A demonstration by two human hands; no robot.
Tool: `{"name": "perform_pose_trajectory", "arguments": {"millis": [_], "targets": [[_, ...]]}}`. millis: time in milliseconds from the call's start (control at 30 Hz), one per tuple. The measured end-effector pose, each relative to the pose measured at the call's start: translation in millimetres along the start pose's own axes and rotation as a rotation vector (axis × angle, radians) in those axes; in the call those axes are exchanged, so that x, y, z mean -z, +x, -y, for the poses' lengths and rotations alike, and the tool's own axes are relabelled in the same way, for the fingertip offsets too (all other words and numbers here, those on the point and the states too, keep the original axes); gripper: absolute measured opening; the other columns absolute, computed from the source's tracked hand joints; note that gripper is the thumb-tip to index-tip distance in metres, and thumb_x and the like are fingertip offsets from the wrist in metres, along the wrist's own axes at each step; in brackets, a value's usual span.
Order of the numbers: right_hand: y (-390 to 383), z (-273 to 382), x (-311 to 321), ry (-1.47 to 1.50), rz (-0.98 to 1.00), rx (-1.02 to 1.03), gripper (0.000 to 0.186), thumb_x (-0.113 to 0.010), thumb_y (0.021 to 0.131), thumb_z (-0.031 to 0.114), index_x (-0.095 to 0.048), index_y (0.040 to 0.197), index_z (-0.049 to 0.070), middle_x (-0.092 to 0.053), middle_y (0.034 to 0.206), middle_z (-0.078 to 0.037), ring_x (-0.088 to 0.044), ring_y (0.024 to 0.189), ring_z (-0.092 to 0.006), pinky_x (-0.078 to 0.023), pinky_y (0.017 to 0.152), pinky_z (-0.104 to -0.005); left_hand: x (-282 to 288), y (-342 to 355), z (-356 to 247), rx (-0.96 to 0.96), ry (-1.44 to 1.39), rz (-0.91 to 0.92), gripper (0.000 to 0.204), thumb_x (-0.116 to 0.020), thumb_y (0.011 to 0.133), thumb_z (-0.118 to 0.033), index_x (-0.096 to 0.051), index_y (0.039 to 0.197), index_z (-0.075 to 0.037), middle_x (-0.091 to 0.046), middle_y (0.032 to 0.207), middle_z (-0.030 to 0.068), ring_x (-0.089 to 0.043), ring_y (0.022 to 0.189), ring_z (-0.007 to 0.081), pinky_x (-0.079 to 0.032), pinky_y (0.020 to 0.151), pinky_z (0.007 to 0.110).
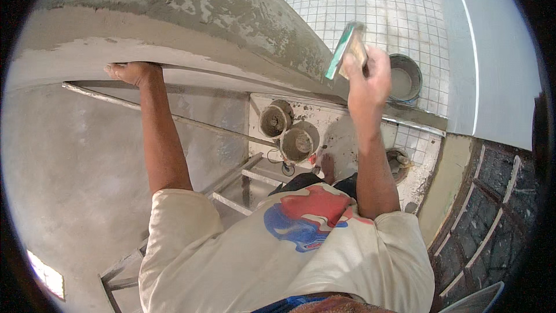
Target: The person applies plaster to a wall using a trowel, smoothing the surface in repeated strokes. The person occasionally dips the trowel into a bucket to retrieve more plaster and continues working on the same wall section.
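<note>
My right hand (370, 75) is raised and closed around the handle block of a plastering float (346, 52) with a green edge and a beige back. The float is tilted, partly hidden by my fingers, and appears apart from the wall. My left hand (134, 73) grips the lower edge of a long plastered wall section (191, 29), its fingers curled against the pale edge. Wet-looking grey plaster with rough patches covers that section's upper part.
Below stand two mortar-stained buckets (299, 142), and another bucket (405, 78) sits on the white tiled floor (370, 8). A ladder-like frame (231, 203) is beside me at the left. A dark barred panel (486, 208) is at the right.
</note>
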State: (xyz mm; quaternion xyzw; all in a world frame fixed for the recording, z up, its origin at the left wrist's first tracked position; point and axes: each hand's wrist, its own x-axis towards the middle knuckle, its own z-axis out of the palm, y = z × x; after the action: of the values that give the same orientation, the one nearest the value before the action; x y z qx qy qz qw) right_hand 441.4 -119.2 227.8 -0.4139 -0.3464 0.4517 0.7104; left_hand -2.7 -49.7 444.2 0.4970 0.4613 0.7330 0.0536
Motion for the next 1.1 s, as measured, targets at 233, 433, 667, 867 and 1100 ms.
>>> {"name": "perform_pose_trajectory", "arguments": {"millis": [233, 433, 667, 867, 1100], "targets": [[-99.5, -26.1, -35.0, -0.533, 0.167, 0.700, 0.046, -0.079, 0.083, 0.002, -0.066, 0.127, 0.000, -0.065, 0.124, -0.020, -0.067, 0.108, -0.0412, -0.057, 0.090, -0.0518, -7.4, -2.0, 16.2, -0.069, 0.259, -0.173, 0.070, -0.035, 0.117, -0.040, -0.017, 0.172, 0.001, -0.022, 0.172, 0.0243, -0.037, 0.156, 0.0391, -0.045, 0.125, 0.056], [-79.5, -26.0, -96.2, -0.634, -0.078, 0.846, 0.044, -0.077, 0.083, 0.001, -0.067, 0.125, 0.000, -0.064, 0.123, -0.020, -0.067, 0.105, -0.0408, -0.057, 0.086, -0.0533, -8.0, -6.0, 17.3, -0.162, 0.602, -0.286, 0.074, -0.031, 0.118, -0.040, -0.009, 0.171, 0.007, -0.016, 0.173, 0.0306, -0.035, 0.156, 0.0453, -0.042, 0.127, 0.058], [-111.5, -100.5, -120.3, -0.713, 0.070, 0.795, 0.030, -0.074, 0.086, 0.006, -0.070, 0.115, -0.001, -0.066, 0.115, -0.020, -0.066, 0.101, -0.0417, -0.056, 0.084, -0.0530, -29.4, -22.7, -2.7, -0.111, 0.392, -0.283, 0.074, -0.028, 0.118, -0.040, -0.007, 0.172, 0.006, -0.016, 0.171, 0.0311, -0.037, 0.154, 0.0482, -0.045, 0.124, 0.058], [-81.7, -15.9, -124.0, -0.606, -0.238, 0.893, 0.031, -0.073, 0.087, 0.004, -0.069, 0.116, -0.002, -0.064, 0.113, -0.021, -0.066, 0.100, -0.0408, -0.056, 0.084, -0.0526, -3.4, -6.1, 17.2, -0.162, 0.598, -0.291, 0.074, -0.030, 0.117, -0.039, -0.007, 0.173, 0.004, -0.017, 0.172, 0.0302, -0.039, 0.153, 0.0480, -0.047, 0.121, 0.057], [-112.4, -78.0, -135.1, -0.712, -0.032, 0.839, 0.027, -0.072, 0.086, 0.003, -0.067, 0.111, -0.003, -0.062, 0.112, -0.023, -0.065, 0.098, -0.0412, -0.056, 0.081, -0.0530, -29.4, -21.9, 2.0, -0.127, 0.488, -0.293, 0.074, -0.028, 0.118, -0.041, -0.009, 0.172, 0.006, -0.014, 0.174, 0.0311, -0.037, 0.154, 0.0488, -0.044, 0.123, 0.059]]}}
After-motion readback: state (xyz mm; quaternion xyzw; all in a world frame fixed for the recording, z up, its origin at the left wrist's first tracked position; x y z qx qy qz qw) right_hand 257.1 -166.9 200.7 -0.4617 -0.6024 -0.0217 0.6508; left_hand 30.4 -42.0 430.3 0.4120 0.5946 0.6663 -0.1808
